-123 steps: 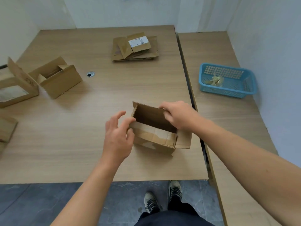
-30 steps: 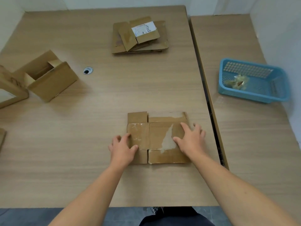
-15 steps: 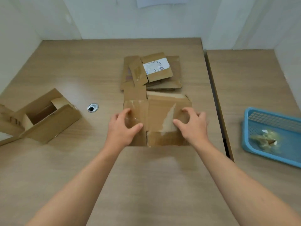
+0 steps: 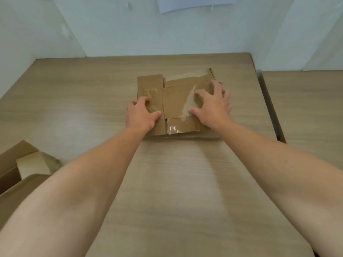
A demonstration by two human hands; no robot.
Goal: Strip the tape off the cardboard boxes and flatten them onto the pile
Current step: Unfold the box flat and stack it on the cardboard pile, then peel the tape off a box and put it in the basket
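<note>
Fingers (image 4: 200,93) of the right hand (image 4: 211,106) are spread wide, tips pressing the flattened brown cardboard box (image 4: 176,95) beneath them. Fingers of the left hand (image 4: 142,115) rest close together on its left panel. A clear tape remnant (image 4: 172,129) lies between both wrists, on the light wooden worktop (image 4: 167,182) side.

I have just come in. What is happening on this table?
A person is pressing a flattened cardboard box onto the table with both hands: the left hand on its left part, the right hand on its right part. A shiny bit of tape shows near its front edge. An open box, not flattened, stands at the near left.
</note>
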